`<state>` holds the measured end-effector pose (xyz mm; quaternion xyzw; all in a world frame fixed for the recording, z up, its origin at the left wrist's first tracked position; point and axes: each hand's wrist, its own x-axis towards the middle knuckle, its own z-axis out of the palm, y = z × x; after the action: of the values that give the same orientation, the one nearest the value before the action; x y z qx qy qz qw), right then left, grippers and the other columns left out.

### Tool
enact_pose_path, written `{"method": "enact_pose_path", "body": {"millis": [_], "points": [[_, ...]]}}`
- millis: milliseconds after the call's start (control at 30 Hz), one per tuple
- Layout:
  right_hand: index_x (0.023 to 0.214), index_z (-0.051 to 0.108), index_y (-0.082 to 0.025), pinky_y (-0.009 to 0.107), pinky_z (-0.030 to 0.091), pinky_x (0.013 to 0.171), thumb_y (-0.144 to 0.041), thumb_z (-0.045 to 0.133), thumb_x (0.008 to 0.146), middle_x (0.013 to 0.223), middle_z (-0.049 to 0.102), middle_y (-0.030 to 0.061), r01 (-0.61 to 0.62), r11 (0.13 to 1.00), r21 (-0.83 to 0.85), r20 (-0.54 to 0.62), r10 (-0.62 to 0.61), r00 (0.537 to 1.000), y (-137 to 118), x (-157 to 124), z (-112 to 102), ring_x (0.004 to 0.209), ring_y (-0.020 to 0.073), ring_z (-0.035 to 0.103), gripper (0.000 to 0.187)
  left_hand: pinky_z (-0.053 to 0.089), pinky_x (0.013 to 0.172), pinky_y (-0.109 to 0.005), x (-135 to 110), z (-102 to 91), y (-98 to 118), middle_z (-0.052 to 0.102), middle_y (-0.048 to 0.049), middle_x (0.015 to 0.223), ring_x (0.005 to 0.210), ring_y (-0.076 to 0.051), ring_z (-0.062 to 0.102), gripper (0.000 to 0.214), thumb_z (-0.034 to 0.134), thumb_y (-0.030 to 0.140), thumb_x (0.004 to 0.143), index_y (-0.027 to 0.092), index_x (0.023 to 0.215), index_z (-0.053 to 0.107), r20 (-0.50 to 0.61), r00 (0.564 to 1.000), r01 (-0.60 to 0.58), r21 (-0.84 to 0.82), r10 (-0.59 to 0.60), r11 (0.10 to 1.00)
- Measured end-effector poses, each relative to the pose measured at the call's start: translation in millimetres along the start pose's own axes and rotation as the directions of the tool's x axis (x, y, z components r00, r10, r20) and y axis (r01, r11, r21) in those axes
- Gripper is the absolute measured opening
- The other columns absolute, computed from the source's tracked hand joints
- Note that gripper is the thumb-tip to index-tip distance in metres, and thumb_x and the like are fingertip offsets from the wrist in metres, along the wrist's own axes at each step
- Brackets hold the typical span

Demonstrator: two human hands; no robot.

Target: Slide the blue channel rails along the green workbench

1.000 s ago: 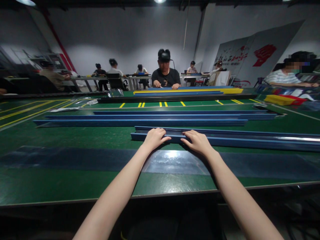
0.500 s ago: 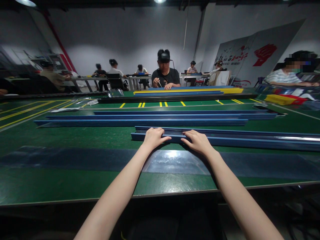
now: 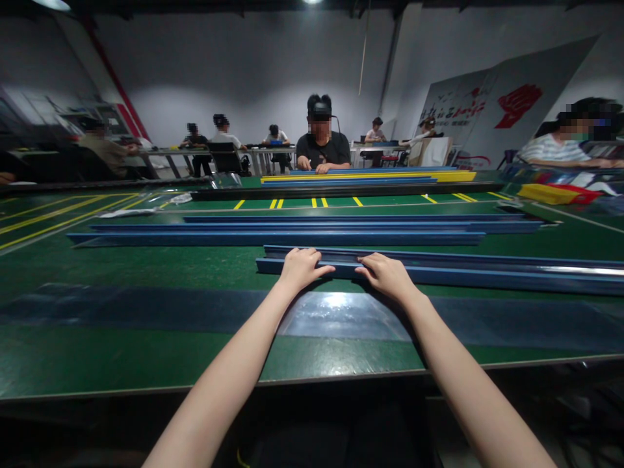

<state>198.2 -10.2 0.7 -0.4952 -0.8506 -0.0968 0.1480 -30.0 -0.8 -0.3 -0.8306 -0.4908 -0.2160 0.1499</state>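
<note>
A long blue U-shaped channel lies on the green table, its left end just beyond my left hand and its right part running out of view. My left hand grips the near wall close to that end, fingers over into the trough and thumb along the outer face. A short way to the right, my right hand holds the same wall in a like manner, its fingertips partly hidden inside the channel. Under my forearms a clear plastic strip stretches flat across the table.
Behind the channel lie several more blue channels. Farther back are a black strip and a yellow strip. A person sits opposite. At right stand yellow and red trays. The table edge runs nearest me.
My right thumb has moved slightly closer against the channel's near wall. My left hand and the channel stay in place. The person opposite has lowered a hand.
</note>
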Motion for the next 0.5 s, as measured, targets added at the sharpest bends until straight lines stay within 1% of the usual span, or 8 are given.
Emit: {"method": "enact_pose_path", "body": {"millis": [133, 300, 500], "points": [[0.095, 0.064, -0.017, 0.024, 0.037, 0.067, -0.04, 0.034, 0.088, 0.096, 0.065, 0.009, 0.004, 0.999, -0.035, 0.011, -0.003, 1.0, 1.0, 1.7, 0.1, 0.091, 0.0174, 0.057, 0.038, 0.036, 0.069, -0.029, -0.3, 1.2, -0.4, 0.064, -0.004, 0.081, 0.079, -0.018, 0.057, 0.046, 0.044, 0.06, 0.079, 0.017, 0.071, 0.06, -0.009, 1.0, -0.007, 0.013, 0.007, 1.0], [0.089, 0.066, -0.018, 0.025, 0.034, 0.063, -0.04, 0.035, 0.087, 0.092, 0.066, 0.0083, -0.002, 0.996, -0.092, 0.015, 0.003, 1.0, -0.2, 1.4, -6.5, 0.084, 0.0181, 0.059, 0.038, 0.036, 0.067, -0.028, 0.6, 2.2, 0.7, 0.064, -0.0037, 0.082, 0.078, -0.017, 0.058, 0.045, 0.044, 0.059, 0.079, 0.017, 0.072, 0.06, 0.009, 0.999, -0.035, 0.01, 0.035, 0.999], [0.083, 0.068, -0.018, 0.026, 0.032, 0.06, -0.039, 0.039, 0.085, 0.088, 0.067, 0.0076, -0.06, 0.99, -0.131, 0.023, 0.063, 0.998, 7.6, -5.5, -12.5, 0.08, 0.0182, 0.059, 0.036, 0.037, 0.066, -0.026, 1.7, 1.6, 0.0, 0.065, -0.0027, 0.084, 0.079, -0.016, 0.059, 0.043, 0.044, 0.058, 0.08, 0.017, 0.077, 0.059, 0.05, 0.995, -0.089, -0.01, 0.089, 0.996]]}}
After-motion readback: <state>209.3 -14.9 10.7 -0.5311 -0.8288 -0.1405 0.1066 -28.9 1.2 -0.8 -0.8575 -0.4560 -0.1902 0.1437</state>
